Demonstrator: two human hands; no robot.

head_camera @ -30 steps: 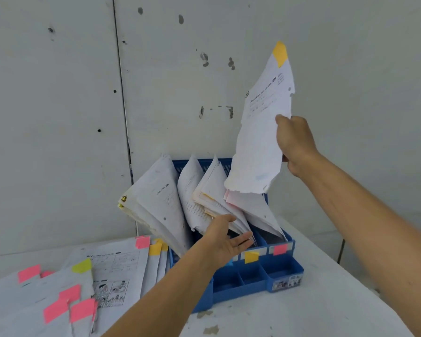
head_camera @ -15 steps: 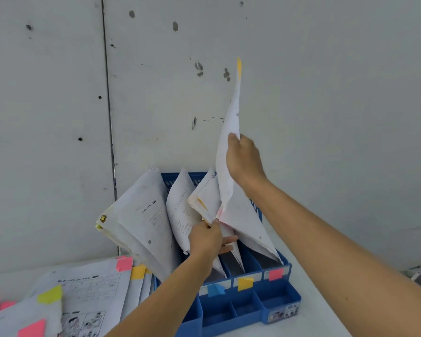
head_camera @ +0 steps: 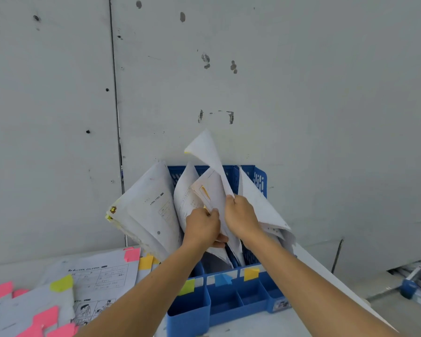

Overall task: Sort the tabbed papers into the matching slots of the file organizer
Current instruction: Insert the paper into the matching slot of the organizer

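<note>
Two hands at the blue file organizer, a sheet held upright.
The right hand curls its fingers round the sheet's lower edge at frame centre; its tab shows only as a yellow sliver at the top corner. The left hand pinches the neighbouring filed papers. The sheet's foot is hidden behind both hands, so its slot cannot be told. The loose papers at lower left are cut off.

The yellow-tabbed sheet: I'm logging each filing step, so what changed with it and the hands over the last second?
The right hand lowered the sheet from high overhead down into the file organizer, still gripping it. The left hand, open before, now holds the filed papers aside. The organizer and the loose tabbed papers beside it stayed put.
</note>
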